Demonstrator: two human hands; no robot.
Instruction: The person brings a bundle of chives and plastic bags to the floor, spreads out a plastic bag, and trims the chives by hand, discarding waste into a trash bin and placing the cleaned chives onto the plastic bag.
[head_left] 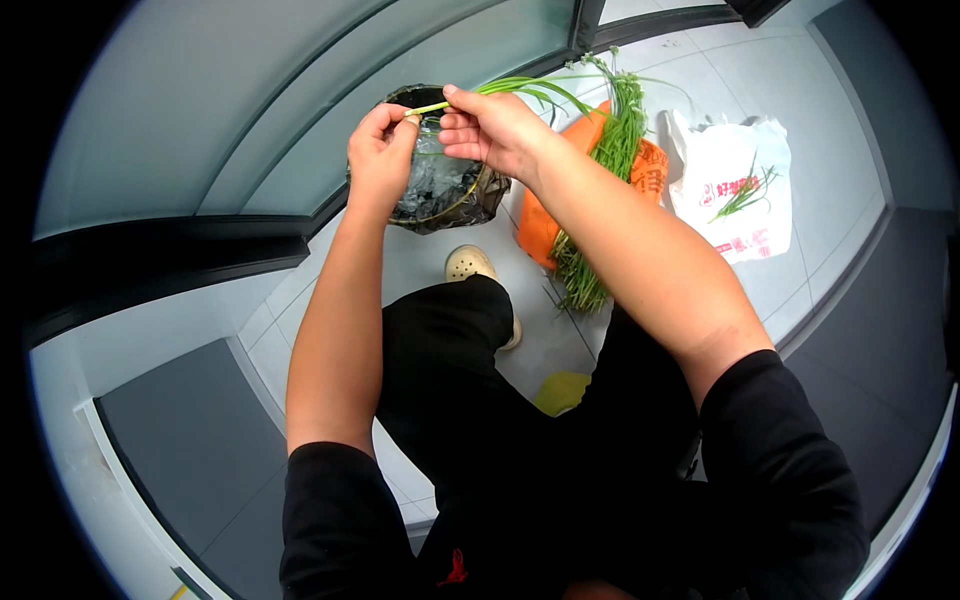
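My right hand (497, 132) grips a few long green garlic chives (530, 86) between thumb and fingers, their leaves trailing off to the right. At their pale stem end, my left hand (382, 165) pinches with thumb and forefinger. Both hands are above a round waste bin (492, 205) lined with a dark plastic bag, with clear plastic inside. Right of the bin, a large bunch of garlic chives (622, 135) lies across an orange bag (538, 230); my right forearm hides part of both.
A white plastic bag (690, 155) with red print lies on the tiled floor at right, a few chives (745, 197) on it. My foot in a cream clog (468, 262) is below the bin. Something yellow-green (562, 392) shows between my legs. A frosted glass panel (330, 110) stands behind the bin.
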